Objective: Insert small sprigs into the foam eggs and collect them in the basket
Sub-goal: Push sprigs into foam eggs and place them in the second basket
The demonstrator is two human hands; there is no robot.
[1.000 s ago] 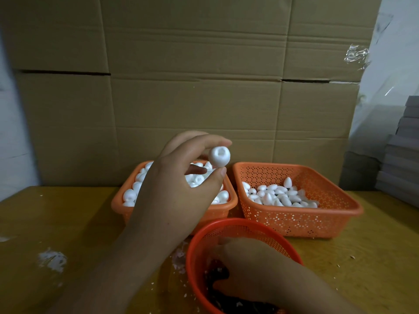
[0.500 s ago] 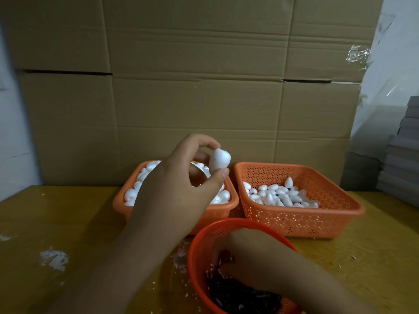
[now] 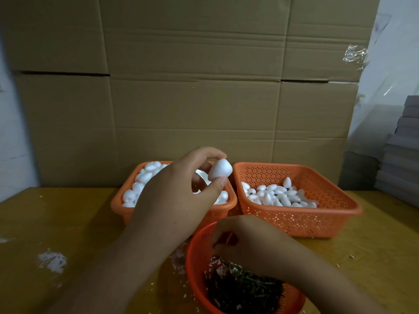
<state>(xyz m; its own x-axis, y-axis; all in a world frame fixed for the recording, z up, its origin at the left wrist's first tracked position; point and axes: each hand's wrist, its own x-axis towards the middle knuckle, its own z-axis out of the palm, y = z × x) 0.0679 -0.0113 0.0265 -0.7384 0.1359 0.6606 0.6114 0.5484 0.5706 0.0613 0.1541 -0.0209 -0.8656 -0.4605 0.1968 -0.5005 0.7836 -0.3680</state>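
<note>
My left hand point(image 3: 176, 200) pinches a white foam egg point(image 3: 220, 169) between thumb and forefinger, above the left orange basket point(image 3: 118, 207), which is full of plain foam eggs point(image 3: 145, 177). My right hand point(image 3: 249, 241) hovers with curled fingers inside the round red basket point(image 3: 192, 257), just above the dark sprigs point(image 3: 244, 288). Its fingertips are bunched together, and whether they hold a sprig is hidden. The right orange basket point(image 3: 335, 214) holds a shallow layer of foam eggs point(image 3: 278, 196).
The baskets stand on a yellow wooden table point(image 3: 68, 223) strewn with foam crumbs point(image 3: 52, 261). Stacked cardboard boxes point(image 3: 204, 98) wall off the back. A pile of grey flat items point(image 3: 403, 155) sits at the right edge.
My left hand has turned the egg between its fingers, staying over the left basket. My right hand has risen from deep in the sprigs to just above them.
</note>
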